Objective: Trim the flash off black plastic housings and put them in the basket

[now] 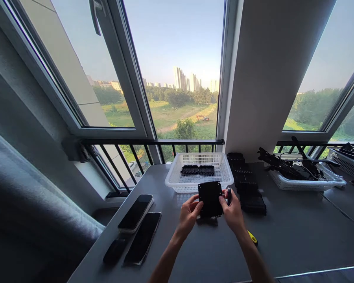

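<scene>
A black, flat, nearly square plastic panel (210,198) is held up above the grey table, with small holes near its corners. My left hand (189,216) pinches its left edge between thumb and fingers. On the opposite edge, my right hand (232,212) grips the panel with the thumb on its face. A short dark stick-like tool (229,195) is also tucked in the right fingers; its kind is unclear. Just behind the panel stands a white plastic basket (170,177) containing black ribbed parts (197,169). Similar black parts (247,184) lie in a row to its right.
Two phone-like slabs (137,212) (143,239) and a black mouse-shaped object (115,250) lie at left. A yellow-and-black tool (253,237) is partly behind my right forearm. Farther right, another white basket (306,184) holds black strips and wires. A window railing (188,142) borders the back.
</scene>
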Demonstrator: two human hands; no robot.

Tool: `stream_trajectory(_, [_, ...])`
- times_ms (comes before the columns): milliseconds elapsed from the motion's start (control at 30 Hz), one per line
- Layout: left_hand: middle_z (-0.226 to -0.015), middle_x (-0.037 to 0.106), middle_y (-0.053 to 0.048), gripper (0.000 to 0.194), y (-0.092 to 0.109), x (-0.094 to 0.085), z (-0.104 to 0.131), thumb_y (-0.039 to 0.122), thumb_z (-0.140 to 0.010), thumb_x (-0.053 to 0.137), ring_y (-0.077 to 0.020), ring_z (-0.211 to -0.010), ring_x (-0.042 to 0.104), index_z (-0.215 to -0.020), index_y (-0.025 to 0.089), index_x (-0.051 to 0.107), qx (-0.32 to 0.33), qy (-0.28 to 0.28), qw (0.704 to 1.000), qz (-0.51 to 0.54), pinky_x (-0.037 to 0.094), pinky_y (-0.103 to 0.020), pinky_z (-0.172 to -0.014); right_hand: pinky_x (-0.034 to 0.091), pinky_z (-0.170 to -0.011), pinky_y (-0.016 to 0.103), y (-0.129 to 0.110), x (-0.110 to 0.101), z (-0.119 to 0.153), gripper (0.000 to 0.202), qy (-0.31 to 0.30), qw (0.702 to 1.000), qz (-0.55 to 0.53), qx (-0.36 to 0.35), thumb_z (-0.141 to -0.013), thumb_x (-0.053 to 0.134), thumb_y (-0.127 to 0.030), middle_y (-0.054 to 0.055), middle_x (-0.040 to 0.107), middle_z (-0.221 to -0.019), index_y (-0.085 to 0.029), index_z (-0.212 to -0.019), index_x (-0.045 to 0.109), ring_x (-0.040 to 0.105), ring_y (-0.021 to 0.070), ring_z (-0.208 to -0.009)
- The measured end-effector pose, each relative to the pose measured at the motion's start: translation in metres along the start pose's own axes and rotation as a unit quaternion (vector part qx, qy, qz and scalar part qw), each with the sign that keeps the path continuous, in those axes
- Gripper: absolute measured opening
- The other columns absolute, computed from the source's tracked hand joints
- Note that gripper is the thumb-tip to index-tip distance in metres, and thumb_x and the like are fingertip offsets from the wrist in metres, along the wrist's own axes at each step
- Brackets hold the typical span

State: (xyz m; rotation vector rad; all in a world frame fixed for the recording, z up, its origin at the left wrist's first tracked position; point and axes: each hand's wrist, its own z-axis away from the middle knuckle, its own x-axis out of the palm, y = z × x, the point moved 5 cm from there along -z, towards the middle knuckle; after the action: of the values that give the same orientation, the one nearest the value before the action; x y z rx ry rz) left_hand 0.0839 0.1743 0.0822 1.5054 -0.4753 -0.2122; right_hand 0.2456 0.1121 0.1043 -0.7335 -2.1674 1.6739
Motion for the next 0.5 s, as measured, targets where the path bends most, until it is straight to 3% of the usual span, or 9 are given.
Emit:
stream_trajectory(100, [-0.084,0.075,-0.010,0.048,0.008,-0.003,0.004,0.047,-0.072,0.071,-0.0256,-0.081,0.071,-0.104,0.014,0.061,-0.003,0.002,1.000,-0.020,0.053,-0.030,-0.067,0.042,-0.073,0.032,-0.014,-0.008,0.010,0.028,0.041,0.995,0.086,-0.011,-0.083,0.056,-0.049,0.006,0.053,-0.096,-0.022,-0.089,0.053,0.052,0.0212,-0.083])
stream_trajectory(200, [-0.085,0.075,-0.010,0.047,0.011,-0.009,0.009,0.047,-0.072,0.070,-0.0265,-0.081,0.072,-0.104,0.015,0.061,0.003,0.024,0.999,-0.026,0.054,-0.031,-0.067,0.042,-0.070,0.031,-0.023,-0.004,0.022,0.031,-0.011,0.995,0.101,0.014,-0.087,0.050,-0.054,0.003,0.054,-0.086,-0.023,-0.086,0.051,0.052,0.0197,-0.077])
stream_trajectory(333, [-0.086,0.075,-0.010,0.042,0.011,-0.013,0.016,0.045,-0.075,0.068,-0.0260,-0.081,0.072,-0.104,0.015,0.059,0.020,0.035,0.998,-0.046,0.054,-0.031,-0.067,0.038,-0.059,0.027,-0.018,0.016,0.038,0.041,-0.102,0.991,0.003,0.085,-0.088,0.042,-0.060,-0.001,0.049,-0.068,-0.022,-0.075,0.048,0.046,0.0157,-0.063])
stream_trajectory(500, [-0.088,0.076,-0.009,0.036,0.013,-0.012,0.022,0.041,-0.080,0.064,-0.0247,-0.082,0.072,-0.104,0.016,0.058,0.041,0.034,0.996,-0.068,0.053,-0.029,-0.068,0.025,-0.047,0.024,-0.010,0.033,0.039,0.046,-0.119,0.971,-0.109,0.176,-0.081,0.045,-0.063,-0.004,0.037,-0.058,-0.021,-0.064,0.040,0.032,0.0107,-0.052])
